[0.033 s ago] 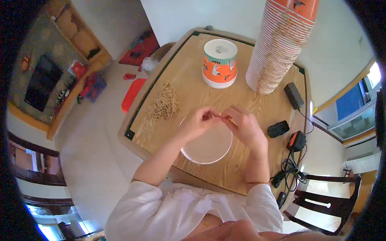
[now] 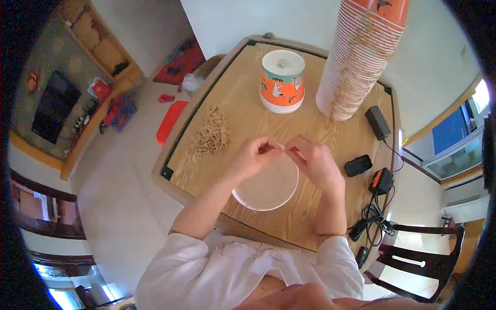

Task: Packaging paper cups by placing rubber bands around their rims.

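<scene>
A round white paper tub stands in front of me, its wide mouth facing up. Above its far rim my left hand is closed, fingertips pinching a thin pale strand. The strand reaches across to my right hand, whose thumb and fingers are pinched at its other end. What else the fingers cover is hidden. Left of the tub lies a tangled heap of tan strands. Beyond my hands a short stack of orange and green tubs stands upside down on the wooden table.
A tall leaning stack of tubs with tan strands along its side rises at the back right. Along the right edge lie a black adapter, a black tray-like piece, an orange-black block and coiled cables. A dark chair stands beside them.
My fingertips have drawn slightly apart, and the thin pale strand now shows between them. The tubs and the heap have not moved.
</scene>
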{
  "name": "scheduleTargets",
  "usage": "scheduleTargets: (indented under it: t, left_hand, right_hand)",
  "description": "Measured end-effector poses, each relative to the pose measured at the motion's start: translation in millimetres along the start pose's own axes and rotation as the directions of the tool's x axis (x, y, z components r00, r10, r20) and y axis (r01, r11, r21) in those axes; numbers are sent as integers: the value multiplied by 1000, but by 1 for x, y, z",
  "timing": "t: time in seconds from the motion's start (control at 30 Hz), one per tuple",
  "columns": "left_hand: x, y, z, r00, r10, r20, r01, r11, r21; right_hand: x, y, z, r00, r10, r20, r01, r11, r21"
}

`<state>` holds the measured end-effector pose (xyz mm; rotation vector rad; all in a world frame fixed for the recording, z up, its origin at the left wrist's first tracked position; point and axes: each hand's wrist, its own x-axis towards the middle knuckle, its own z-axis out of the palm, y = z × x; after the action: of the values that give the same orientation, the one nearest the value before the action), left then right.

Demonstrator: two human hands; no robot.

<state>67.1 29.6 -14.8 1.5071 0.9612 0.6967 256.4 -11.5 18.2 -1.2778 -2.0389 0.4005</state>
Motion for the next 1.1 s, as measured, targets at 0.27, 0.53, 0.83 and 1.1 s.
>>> scheduleTargets:
  t: [0.27,0.53,0.83,1.1]
  left_hand:
    - [-2,14,-4,987,-160,-26,157,984,-85]
    - [-1,15,1,988,-148,-49,136,971,-195]
    - [-4,16,11,940,326,-101,-256,869,424]
    - [-1,0,5,986,154,-66,-66,718,692]
  right_hand:
    - [3,9,2,983,-133,-124,134,991,-3]
    - [7,15,6,988,-135,-71,138,989,46]
    - [8,29,18,1000,3,28,-4,1000,19]
    - [6,37,23,944,220,245,-210,976,-66]
